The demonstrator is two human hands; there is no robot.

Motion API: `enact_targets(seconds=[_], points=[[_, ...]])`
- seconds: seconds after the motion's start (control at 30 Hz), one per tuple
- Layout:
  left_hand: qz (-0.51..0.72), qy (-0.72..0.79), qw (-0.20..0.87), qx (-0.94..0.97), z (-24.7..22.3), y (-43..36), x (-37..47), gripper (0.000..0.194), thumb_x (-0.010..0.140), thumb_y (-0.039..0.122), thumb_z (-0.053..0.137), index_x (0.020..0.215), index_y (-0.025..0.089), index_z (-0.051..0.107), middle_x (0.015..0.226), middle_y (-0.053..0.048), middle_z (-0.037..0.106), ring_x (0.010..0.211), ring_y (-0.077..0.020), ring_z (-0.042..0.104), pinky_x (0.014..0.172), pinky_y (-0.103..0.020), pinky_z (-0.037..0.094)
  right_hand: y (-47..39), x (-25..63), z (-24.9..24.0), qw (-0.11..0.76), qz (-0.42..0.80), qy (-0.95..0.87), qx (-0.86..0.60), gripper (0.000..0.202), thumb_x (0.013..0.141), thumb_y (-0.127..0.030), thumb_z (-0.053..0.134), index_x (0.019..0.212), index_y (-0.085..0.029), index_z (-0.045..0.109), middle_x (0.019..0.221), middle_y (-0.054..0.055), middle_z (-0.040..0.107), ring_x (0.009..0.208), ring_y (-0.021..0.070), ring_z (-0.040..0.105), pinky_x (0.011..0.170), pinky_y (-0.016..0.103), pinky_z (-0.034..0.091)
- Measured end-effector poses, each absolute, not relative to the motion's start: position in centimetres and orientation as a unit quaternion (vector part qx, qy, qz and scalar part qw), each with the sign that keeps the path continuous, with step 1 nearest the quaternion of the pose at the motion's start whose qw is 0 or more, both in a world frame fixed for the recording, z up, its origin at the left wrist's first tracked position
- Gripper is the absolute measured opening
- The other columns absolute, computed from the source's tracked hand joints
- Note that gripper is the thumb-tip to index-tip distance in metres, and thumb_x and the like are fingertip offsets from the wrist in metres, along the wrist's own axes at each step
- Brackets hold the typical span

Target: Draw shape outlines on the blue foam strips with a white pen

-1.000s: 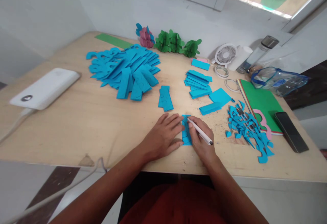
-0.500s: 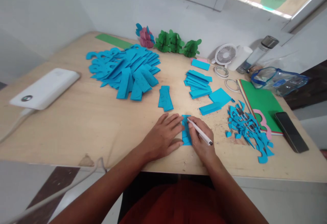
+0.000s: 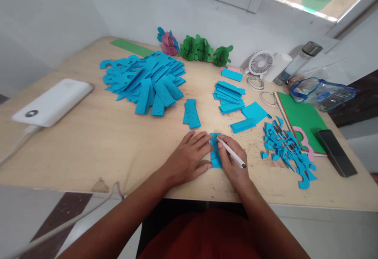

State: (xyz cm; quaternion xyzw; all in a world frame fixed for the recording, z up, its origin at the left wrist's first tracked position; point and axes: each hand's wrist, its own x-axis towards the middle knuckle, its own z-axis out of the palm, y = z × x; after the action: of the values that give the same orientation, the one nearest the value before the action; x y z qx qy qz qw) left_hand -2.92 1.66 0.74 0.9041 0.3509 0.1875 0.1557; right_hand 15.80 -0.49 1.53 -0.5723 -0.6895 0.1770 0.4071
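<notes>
A blue paper strip (image 3: 215, 154) with dark drawn lines lies upright near the table's front edge. My left hand (image 3: 190, 158) rests flat with fingers spread, the fingertips touching the strip's left edge. In my right hand (image 3: 234, 160) is a white pen (image 3: 232, 152) with a dark end, its tip at the upper part of the strip. That hand covers some of the strip's right side. Just beyond my left hand lie marked blue strips (image 3: 191, 114), overlapping one another.
A big pile of blue paper pieces (image 3: 144, 78) lies back left. Folded blue papers (image 3: 228, 95) and blue scraps (image 3: 283, 145) are right. A power bank (image 3: 53, 101) stands left, a phone (image 3: 336, 152) right. Green paper crafts (image 3: 196, 48) and a small fan (image 3: 261, 63) line the wall.
</notes>
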Motion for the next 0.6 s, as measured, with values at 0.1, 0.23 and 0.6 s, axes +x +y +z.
enact_targets(seconds=[0.1, 0.23, 0.6], points=[[0.189, 0.351, 0.157, 0.904, 0.79, 1.66, -2.93, 0.041, 0.088, 0.035, 0.058, 0.126, 0.018, 0.056, 0.147, -0.014, 0.049, 0.14, -0.0319, 0.038, 0.117, -0.056, 0.026, -0.5, 15.77, 1.51, 0.407, 0.174, -0.69, -0.573, 0.025, 0.095, -0.029, 0.05, 0.111, -0.023, 0.068, 0.106, 0.009, 0.074, 0.099, 0.0235, 0.07, 0.09, 0.04, 0.057], [0.182, 0.353, 0.156, 0.904, 0.86, 1.63, -2.89, 0.041, 0.089, 0.036, 0.058, 0.126, 0.018, 0.056, 0.148, -0.014, 0.048, 0.141, -0.0321, 0.037, 0.117, -0.056, 0.025, -0.51, 15.73, 1.55, 0.409, 0.174, -0.689, -0.572, 0.024, 0.095, -0.028, 0.05, 0.11, -0.022, 0.068, 0.107, 0.009, 0.074, 0.099, 0.0232, 0.07, 0.089, 0.039, 0.056], [0.185, 0.35, 0.155, 0.905, 0.76, 1.64, -2.92, 0.043, 0.089, 0.036, 0.058, 0.127, 0.017, 0.056, 0.147, -0.015, 0.048, 0.14, -0.0325, 0.037, 0.117, -0.056, 0.025, -0.48, 15.77, 1.5, 0.408, 0.172, -0.691, -0.572, 0.024, 0.095, -0.028, 0.05, 0.11, -0.023, 0.068, 0.107, 0.009, 0.074, 0.099, 0.0233, 0.07, 0.089, 0.04, 0.057]])
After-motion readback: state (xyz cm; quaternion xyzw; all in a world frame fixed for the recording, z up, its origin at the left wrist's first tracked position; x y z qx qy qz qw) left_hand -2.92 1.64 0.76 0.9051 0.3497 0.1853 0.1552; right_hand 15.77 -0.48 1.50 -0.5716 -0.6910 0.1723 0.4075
